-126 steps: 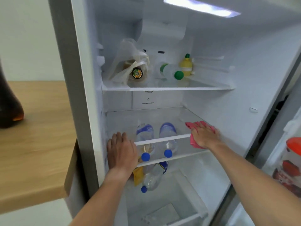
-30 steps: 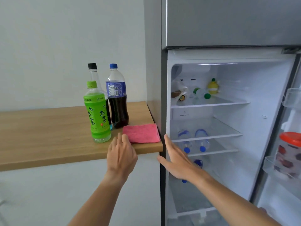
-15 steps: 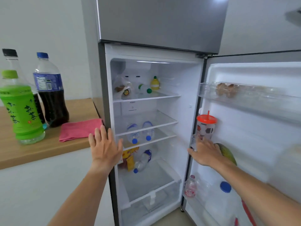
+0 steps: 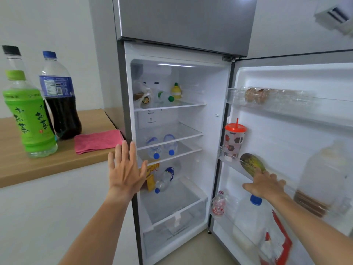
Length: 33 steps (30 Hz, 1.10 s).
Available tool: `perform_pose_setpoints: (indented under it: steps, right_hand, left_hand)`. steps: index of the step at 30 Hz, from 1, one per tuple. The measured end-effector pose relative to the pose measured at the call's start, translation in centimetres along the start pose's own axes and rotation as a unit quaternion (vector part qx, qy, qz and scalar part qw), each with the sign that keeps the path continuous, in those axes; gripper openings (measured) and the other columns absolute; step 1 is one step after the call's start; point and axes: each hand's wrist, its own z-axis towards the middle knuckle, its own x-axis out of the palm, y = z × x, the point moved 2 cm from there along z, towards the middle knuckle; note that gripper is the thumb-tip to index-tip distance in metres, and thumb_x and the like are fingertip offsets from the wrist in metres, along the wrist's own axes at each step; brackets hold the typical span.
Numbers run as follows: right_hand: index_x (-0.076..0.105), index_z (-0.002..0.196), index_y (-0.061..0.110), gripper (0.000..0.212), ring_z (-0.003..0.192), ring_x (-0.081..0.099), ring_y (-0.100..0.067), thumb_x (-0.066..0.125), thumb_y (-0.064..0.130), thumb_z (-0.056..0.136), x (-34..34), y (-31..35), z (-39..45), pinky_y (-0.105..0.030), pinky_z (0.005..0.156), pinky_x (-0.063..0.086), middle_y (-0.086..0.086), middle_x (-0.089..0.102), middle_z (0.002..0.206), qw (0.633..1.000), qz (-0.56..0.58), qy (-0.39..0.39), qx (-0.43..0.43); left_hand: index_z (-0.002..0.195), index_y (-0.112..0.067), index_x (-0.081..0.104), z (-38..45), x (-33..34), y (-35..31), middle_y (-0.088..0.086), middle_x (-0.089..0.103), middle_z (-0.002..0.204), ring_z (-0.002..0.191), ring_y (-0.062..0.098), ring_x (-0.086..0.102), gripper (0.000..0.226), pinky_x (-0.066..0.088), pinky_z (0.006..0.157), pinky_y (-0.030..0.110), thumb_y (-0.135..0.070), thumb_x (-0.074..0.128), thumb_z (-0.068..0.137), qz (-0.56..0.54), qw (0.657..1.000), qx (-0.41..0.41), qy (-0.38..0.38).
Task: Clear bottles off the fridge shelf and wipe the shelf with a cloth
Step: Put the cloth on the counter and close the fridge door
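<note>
Bottles stand at the far left of the wooden counter, well to the left of the fridge: a green tea bottle in front, a clear bottle with a black cap behind it, and a cola bottle with a blue cap just beside them on the side nearer the fridge. Between the cola bottle and the fridge lies the folded pink cloth, flat on the counter edge, close against the fridge's side wall.

At the fridge's left door frame the left hand is raised with fingers spread wide, palm toward the frame, holding nothing; whether it touches the frame cannot be told. Inside the fridge, the middle glass shelf is bare, and two small water bottles with blue caps lie on the shelf below it. Lower still, another water bottle leans beside a yellow packet.

Right of the fridge's compartment, on the open door, a patterned cup with a red lid sits in a door rack. The right hand lies flat and open on the rack rail just below a greenish-yellow fruit, gripping nothing, directly above a large jug with a blue cap.
</note>
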Motion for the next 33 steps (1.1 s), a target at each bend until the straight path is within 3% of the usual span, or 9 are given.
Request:
perform_pose_setpoints:
  steps: [4, 9, 14, 17, 24, 33]
  right_hand:
    - [0.025, 0.151, 0.014, 0.087, 0.129, 0.042, -0.032, 0.052, 0.054, 0.080, 0.3, 1.5, -1.0, -0.050, 0.102, 0.033, -0.010, 0.044, 0.146, 1.000, 0.005, -0.005, 0.001]
    - [0.025, 0.151, 0.010, 0.087, 0.134, 0.038, -0.034, 0.053, 0.052, 0.081, 0.4, 4.8, -2.3, -0.049, 0.105, 0.033, -0.014, 0.039, 0.147, 1.000, 0.019, -0.003, -0.015]
    - [0.012, 0.157, 0.009, 0.089, 0.149, 0.009, -0.044, 0.049, 0.052, 0.088, 0.7, 9.2, -4.5, -0.058, 0.115, 0.016, -0.027, 0.009, 0.162, 0.999, 0.033, 0.013, -0.041]
    - [0.011, 0.158, 0.009, 0.084, 0.151, 0.000, -0.041, 0.046, 0.050, 0.093, 1.0, 13.1, -6.6, -0.058, 0.118, 0.004, -0.026, 0.002, 0.163, 0.992, 0.066, 0.002, -0.106]
    - [0.013, 0.158, 0.010, 0.076, 0.153, 0.003, -0.036, 0.040, 0.050, 0.100, -4.7, 23.3, -11.3, -0.055, 0.121, 0.006, -0.021, 0.006, 0.165, 0.935, 0.162, -0.122, -0.292]
    - [0.007, 0.159, 0.007, 0.074, 0.153, 0.003, -0.036, 0.036, 0.045, 0.102, -12.9, 30.6, -16.0, -0.054, 0.120, 0.003, -0.022, 0.003, 0.165, 0.875, 0.188, -0.210, -0.394]
  left_hand:
    - [0.157, -0.006, 0.016, 0.0, -0.2, 2.0, 0.012, 0.016, 0.165, 0.153, 0.027, 0.016, 0.078, 0.015, 0.123, 0.049, -0.050, 0.038, 0.097, 0.021, 1.000, 0.006, 0.007]
    - [0.157, -0.009, 0.014, -0.2, -0.5, 2.6, 0.009, 0.015, 0.166, 0.154, 0.024, 0.014, 0.079, 0.015, 0.122, 0.051, -0.051, 0.039, 0.096, 0.023, 0.999, 0.017, 0.033]
    - [0.155, -0.014, 0.019, -0.1, -1.8, 2.7, 0.005, 0.019, 0.164, 0.152, 0.026, 0.016, 0.071, 0.018, 0.122, 0.048, -0.053, 0.033, 0.097, 0.002, 0.999, 0.009, 0.052]
    - [0.157, -0.014, 0.015, -0.9, -2.5, 3.6, 0.006, 0.014, 0.166, 0.154, 0.027, 0.012, 0.072, 0.015, 0.124, 0.047, -0.053, 0.030, 0.098, 0.001, 0.998, 0.000, 0.061]
    - [0.158, -0.015, 0.011, -0.8, -5.5, 6.0, 0.007, 0.010, 0.167, 0.154, 0.028, 0.010, 0.070, 0.011, 0.124, 0.045, -0.049, 0.030, 0.099, -0.013, 0.998, -0.041, 0.048]
    - [0.157, -0.014, 0.016, 0.2, -10.0, 8.5, 0.009, 0.014, 0.166, 0.152, 0.027, 0.017, 0.069, 0.016, 0.122, 0.043, -0.047, 0.033, 0.099, -0.002, 0.997, -0.078, 0.018]
